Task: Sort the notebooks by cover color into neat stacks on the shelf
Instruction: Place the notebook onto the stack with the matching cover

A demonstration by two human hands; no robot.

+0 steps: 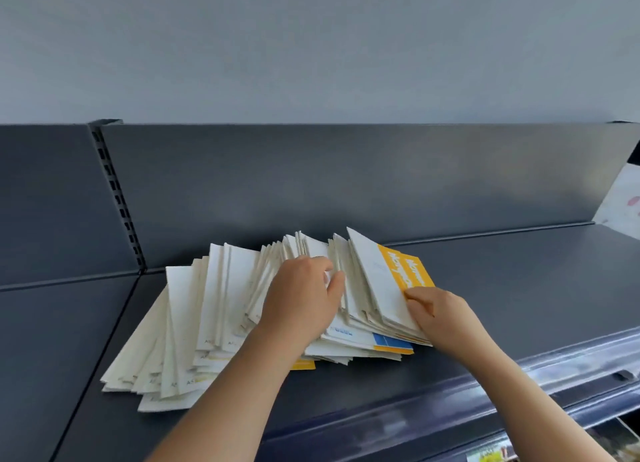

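Note:
A slumped, fanned pile of several thin notebooks [214,309] lies on the dark grey shelf [519,288], most showing white backs. At the pile's right end a yellow-covered notebook [405,271] with white lettering shows. A blue-and-yellow cover [391,343] peeks from the bottom right. My left hand [301,299] rests on the middle of the pile, fingers curled into the upright edges of the notebooks. My right hand [436,309] pinches the near edge of the rightmost white-backed notebook [377,285], which leans over the yellow one.
The shelf's dark back panel [346,184] rises behind the pile, with a slotted upright [117,198] at the left. A blue price rail [485,385] runs along the front edge. A pale patterned item [623,202] stands at the far right. Lower shelf goods [491,454] show below.

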